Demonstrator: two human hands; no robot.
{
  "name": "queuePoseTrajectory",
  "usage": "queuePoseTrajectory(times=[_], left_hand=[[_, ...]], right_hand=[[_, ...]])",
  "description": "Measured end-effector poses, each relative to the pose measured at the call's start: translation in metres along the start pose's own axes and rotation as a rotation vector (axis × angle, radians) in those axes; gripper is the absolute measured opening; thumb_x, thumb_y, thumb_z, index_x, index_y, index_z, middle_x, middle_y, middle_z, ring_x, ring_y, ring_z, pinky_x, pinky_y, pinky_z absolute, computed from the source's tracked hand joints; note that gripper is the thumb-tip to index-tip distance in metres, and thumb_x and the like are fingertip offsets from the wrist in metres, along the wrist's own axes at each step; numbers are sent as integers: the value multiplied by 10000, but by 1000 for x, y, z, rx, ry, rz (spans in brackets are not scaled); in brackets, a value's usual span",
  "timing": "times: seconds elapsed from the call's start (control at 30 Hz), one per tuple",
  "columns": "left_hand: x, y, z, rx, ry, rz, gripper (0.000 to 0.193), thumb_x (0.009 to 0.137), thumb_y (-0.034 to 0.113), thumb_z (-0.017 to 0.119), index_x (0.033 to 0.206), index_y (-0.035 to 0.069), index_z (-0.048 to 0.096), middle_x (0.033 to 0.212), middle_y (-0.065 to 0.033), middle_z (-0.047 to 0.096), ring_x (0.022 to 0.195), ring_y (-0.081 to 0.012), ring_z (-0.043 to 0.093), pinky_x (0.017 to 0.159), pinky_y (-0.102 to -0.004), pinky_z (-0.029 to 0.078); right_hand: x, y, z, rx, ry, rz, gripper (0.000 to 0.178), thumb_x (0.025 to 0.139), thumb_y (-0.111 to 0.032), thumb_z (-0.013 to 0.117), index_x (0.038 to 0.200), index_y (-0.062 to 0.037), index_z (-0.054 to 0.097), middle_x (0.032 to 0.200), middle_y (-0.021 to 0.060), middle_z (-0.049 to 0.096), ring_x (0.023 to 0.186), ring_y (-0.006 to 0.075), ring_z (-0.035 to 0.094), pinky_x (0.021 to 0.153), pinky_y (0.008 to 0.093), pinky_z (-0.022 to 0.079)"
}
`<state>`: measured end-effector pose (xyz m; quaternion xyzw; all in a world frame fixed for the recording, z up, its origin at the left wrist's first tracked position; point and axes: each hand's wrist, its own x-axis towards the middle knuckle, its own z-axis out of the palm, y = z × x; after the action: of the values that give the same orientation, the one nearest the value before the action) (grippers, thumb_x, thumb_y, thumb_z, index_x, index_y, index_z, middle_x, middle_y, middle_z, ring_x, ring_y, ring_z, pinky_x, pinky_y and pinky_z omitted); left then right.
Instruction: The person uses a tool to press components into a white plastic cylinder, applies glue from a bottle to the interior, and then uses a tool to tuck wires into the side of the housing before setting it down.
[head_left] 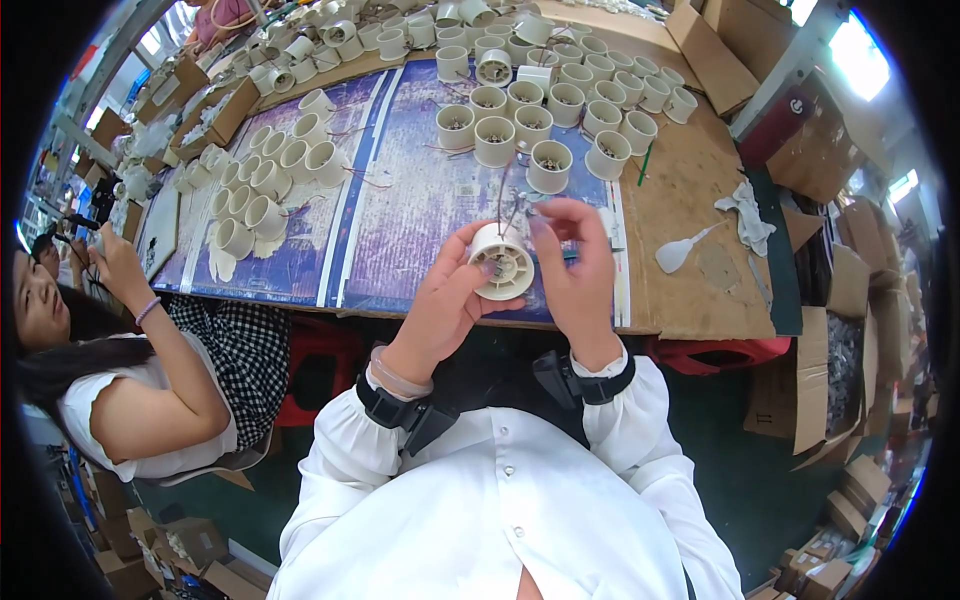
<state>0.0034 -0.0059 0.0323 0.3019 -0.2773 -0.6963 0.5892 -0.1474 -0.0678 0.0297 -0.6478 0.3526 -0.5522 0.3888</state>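
Note:
My left hand (445,300) is closed around a white plastic cup-shaped housing (504,268), its spoked end turned toward me. Thin wires (502,205) rise from the housing's far side. Beside it, my right hand (578,262) is bent with thumb and forefinger together near the wires; what sits between those fingertips is too small to make out. Beyond my hands, many similar white cups (494,142) stand on the table with small metal parts and wires inside.
The worktable (410,180) has a worn purple sheet and brown cardboard on it. More cups (265,215) lie at the left. A white scoop-shaped piece (677,253) and a crumpled cloth (747,215) lie at the right. A co-worker (170,380) sits at my left. Cardboard boxes (840,370) stand at the right.

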Motion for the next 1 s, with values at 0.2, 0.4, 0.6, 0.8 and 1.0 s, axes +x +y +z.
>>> queuePoseTrajectory(times=[0.2,0.4,0.6,0.8,1.0], left_hand=[[3,5,-1,12,56,63,490,935,65,441,1401,67,287,1254,-117,495,1097,-207,574,893,-375,533],[1,7,1,169,33,127,557,915,40,433,1439,74,247,1258,-117,494,1117,-201,555,933,-360,500],[0,18,-7,137,-21,94,591,893,10,445,1447,78,250,1244,-110,498,1134,-189,535,953,-339,477],[-4,24,-6,304,15,113,586,883,-19,455,1436,76,289,1216,-94,506,1105,-157,524,948,-301,453],[-8,24,-3,411,16,217,602,854,-63,492,1413,78,319,1207,-86,511,1087,-139,522,935,-279,447]], right_hand=[[-7,-19,-3,-532,-75,-556,281,665,-51,758,923,-72,649,1060,83,603,955,285,558,807,361,434],[-4,-17,2,-581,-71,-596,233,661,-47,751,875,-71,660,1069,53,603,963,263,554,818,360,421],[-2,-26,4,-630,-105,-624,230,675,-55,746,887,-79,661,1089,41,602,964,249,559,837,355,423],[0,-37,4,-774,-167,-708,263,678,-57,746,923,-86,653,1098,29,607,981,242,565,833,353,429],[-2,-34,4,-686,-175,-719,272,719,-41,722,972,-86,635,1101,55,601,980,251,570,842,345,432]])
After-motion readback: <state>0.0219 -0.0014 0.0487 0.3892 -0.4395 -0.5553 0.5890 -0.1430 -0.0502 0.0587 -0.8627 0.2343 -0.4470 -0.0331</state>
